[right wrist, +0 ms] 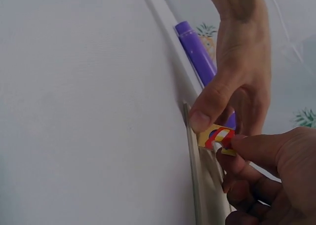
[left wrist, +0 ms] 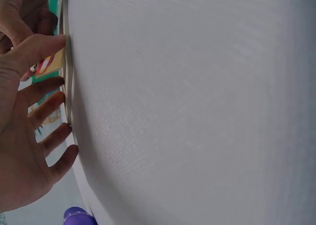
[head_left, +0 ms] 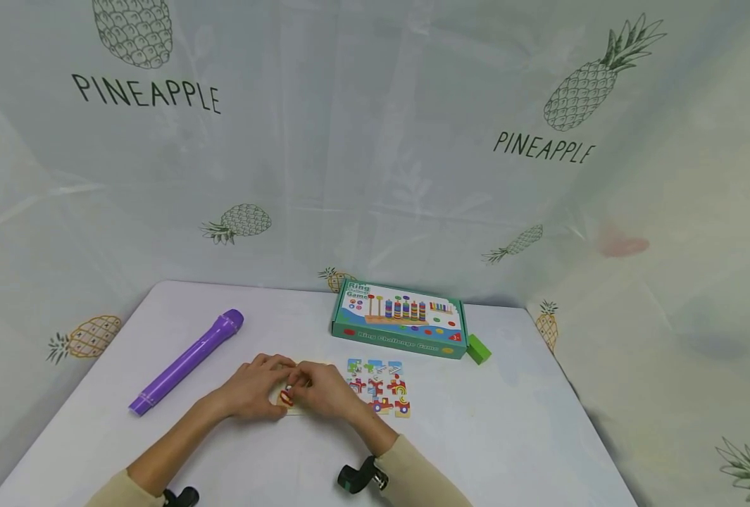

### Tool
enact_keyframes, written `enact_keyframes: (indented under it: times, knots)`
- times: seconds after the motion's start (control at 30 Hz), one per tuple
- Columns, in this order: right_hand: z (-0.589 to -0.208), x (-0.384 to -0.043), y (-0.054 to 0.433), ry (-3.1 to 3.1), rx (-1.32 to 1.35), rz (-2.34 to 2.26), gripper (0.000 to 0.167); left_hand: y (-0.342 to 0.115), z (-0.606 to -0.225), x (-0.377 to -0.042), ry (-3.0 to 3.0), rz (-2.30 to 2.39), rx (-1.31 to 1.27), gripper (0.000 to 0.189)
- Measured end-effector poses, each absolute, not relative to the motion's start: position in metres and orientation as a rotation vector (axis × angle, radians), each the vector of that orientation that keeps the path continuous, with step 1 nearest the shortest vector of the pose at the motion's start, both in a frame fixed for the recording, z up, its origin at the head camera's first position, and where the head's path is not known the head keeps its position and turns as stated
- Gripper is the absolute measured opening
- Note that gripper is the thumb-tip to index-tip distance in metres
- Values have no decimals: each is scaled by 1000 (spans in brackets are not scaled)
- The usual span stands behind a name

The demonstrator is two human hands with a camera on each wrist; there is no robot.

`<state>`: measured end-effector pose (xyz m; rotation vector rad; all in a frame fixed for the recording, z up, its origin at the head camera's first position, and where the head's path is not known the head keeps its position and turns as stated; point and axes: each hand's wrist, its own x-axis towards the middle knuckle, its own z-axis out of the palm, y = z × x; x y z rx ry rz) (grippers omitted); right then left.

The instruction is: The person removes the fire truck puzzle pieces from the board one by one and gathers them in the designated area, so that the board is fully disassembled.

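Note:
My right hand point(head_left: 327, 389) pinches a small jigsaw piece point(right wrist: 222, 135), yellow with red, white and blue print, between thumb and index finger. Under both hands lies a pale puzzle board point(right wrist: 195, 170), mostly covered by them in the head view. Along the board's left side rests my left hand point(head_left: 254, 387), its fingers spread and fairly straight in the left wrist view. The left thumb point(right wrist: 202, 117) lies at the board's near edge, right beside the piece. Several colourful jigsaw pieces point(head_left: 378, 386) lie in rows just right of the right hand.
A green Ring Challenge Game box point(head_left: 400, 320) lies at the back of the white table point(head_left: 514, 436), with a green block point(head_left: 478, 349) at its right end. A purple microphone-shaped stick point(head_left: 187, 362) lies at the left. Pineapple-printed sheeting point(head_left: 375, 141) hangs behind the table.

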<state>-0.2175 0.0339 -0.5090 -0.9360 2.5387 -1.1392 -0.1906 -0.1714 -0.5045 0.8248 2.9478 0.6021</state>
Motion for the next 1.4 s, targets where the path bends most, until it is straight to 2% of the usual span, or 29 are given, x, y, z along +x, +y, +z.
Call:
enact_keyframes:
  times: [0.33,0.97,1.4]
  knots:
    - [-497,-217,50,2487,-854,-1199,4,-172,-504,-191,2937,575,795,70]
    - [-491,-234,127,2489,-733,-992,3,-171,-505,-191,2926,583,795,73]
    - [-490,-233,141,2505,-735,-924,5,-171,-507,-193,2925,580,806,74]
